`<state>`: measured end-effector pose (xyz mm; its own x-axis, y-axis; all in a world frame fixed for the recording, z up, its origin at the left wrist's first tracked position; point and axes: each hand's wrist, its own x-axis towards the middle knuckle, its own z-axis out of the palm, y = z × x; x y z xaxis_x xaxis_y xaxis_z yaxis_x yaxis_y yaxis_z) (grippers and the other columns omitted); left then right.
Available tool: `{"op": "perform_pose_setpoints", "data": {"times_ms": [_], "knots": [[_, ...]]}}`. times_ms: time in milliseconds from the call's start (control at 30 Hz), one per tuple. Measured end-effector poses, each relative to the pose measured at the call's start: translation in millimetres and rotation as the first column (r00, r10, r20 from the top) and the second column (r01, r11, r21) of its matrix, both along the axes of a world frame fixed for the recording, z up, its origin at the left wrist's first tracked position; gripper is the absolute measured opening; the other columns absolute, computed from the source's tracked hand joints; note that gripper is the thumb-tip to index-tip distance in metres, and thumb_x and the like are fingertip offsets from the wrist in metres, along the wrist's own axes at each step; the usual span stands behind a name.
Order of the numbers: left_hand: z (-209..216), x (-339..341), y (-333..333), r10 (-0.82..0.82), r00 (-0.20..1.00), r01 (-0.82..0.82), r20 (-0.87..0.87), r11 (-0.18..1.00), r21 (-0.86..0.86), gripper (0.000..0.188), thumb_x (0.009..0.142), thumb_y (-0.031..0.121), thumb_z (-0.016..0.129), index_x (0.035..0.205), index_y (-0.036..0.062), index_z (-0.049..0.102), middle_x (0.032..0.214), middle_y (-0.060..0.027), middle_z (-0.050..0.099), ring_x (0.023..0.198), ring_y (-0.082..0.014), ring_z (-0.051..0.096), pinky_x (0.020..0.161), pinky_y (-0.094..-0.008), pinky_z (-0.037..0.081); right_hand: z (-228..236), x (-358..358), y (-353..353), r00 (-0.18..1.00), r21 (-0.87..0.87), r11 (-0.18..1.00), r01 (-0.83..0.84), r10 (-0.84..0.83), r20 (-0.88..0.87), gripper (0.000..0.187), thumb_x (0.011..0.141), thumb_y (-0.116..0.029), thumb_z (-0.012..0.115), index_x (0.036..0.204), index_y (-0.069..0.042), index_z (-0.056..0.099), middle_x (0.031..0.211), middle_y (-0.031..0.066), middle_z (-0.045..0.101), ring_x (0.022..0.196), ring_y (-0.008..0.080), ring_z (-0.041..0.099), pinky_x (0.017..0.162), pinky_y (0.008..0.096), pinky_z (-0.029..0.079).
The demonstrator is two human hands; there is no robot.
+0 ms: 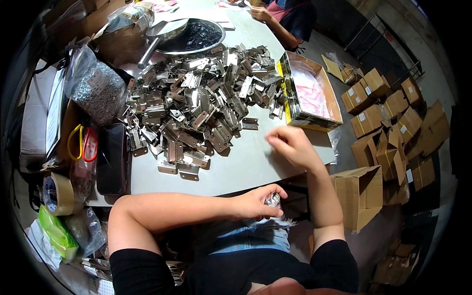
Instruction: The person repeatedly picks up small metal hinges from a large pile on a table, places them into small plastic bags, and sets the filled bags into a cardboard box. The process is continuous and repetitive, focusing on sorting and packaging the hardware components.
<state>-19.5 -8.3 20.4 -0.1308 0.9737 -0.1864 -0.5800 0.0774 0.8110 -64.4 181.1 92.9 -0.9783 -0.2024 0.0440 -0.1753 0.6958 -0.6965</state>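
Low in front of me, over my lap at the table's near edge, my left hand (pixel 254 202) is closed round a small clear plastic bag (pixel 273 200) with something shiny in it. My right hand (pixel 293 149) is raised above the table's right corner, its fingers curled inward; whatever they may pinch is hidden. A large heap of bent metal brackets with holes (pixel 196 103) spreads over the table (pixel 236 167) beyond both hands. Just past my right hand stands an open box (pixel 334 110) with pink-and-clear plastic bags (pixel 309 91) inside.
Behind the heap sits a metal bowl (pixel 222 39) of dark small parts, with a scoop (pixel 150 51). On the left are a bag of screws (pixel 101 93), scissors (pixel 89 145), a phone (pixel 111 160) and tape (pixel 59 193). Cartons (pixel 361 196) stand right; a co-worker (pixel 290 22) sits across.
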Motion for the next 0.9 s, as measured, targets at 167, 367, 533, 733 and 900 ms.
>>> {"op": "perform_pose_setpoints", "data": {"times_ms": [167,367,533,733,900], "knots": [[1,-1,-1,-0.038,0.994,0.041,-0.099,0.999,0.023,0.048,0.088,0.016,0.07,0.127,0.0105,0.042,0.086,0.0018,0.053,0.062,-0.0049,0.046,0.05,-0.0197,0.035,-37,-49,-27,0.945,0.192,0.975,0.11,-0.043,-0.324,0.017,0.085,-0.013,0.062,0.094,0.0,0.068,0.085,0.0164,0.065,0.078,0.0327,0.063,0.072,0.0385,0.05],[0,0,-2,-0.035,0.991,0.032,-0.13,0.999,-0.025,0.048,0.088,0.016,0.071,0.125,0.0104,0.042,0.086,0.0016,0.053,0.064,-0.0051,0.047,0.051,-0.0204,0.035,-28,-60,-26,0.962,-0.162,0.95,0.268,-0.253,0.106,0.016,0.083,-0.012,0.064,0.088,0.003,0.066,0.068,0.0102,0.066,0.057,0.0129,0.063,0.054,0.0293,0.05],[-8,4,1,-0.028,0.989,0.029,-0.146,1.0,-0.001,0.048,0.086,0.017,0.072,0.125,0.0104,0.043,0.086,0.0015,0.053,0.068,-0.0057,0.048,0.053,-0.0203,0.038,-30,-80,-45,0.92,-0.191,0.912,0.363,-0.383,-0.08,0.014,0.083,-0.012,0.064,0.086,0.002,0.065,0.071,0.0114,0.068,0.06,0.0169,0.065,0.059,0.0312,0.051],[-4,1,1,0.006,0.978,-0.006,-0.209,1.0,-0.002,0.048,0.086,0.017,0.072,0.125,0.0103,0.044,0.085,0.0011,0.053,0.067,-0.006,0.049,0.053,-0.0206,0.039,-41,-78,-60,0.963,0.028,0.965,0.262,-0.259,-0.076,0.022,0.081,-0.019,0.069,0.088,0.001,0.067,0.079,0.0172,0.068,0.075,0.0327,0.066,0.073,0.0396,0.051],[-5,2,1,-0.011,0.971,0.012,-0.239,1.0,0.004,0.048,0.086,0.017,0.072,0.125,0.0103,0.043,0.085,0.001,0.052,0.065,-0.0062,0.049,0.052,-0.021,0.038,-35,-64,-40,0.985,0.136,0.979,0.153,-0.162,0.061,0.022,0.082,-0.02,0.066,0.091,0.001,0.067,0.085,0.0193,0.068,0.081,0.0335,0.066,0.073,0.0402,0.05]]}}
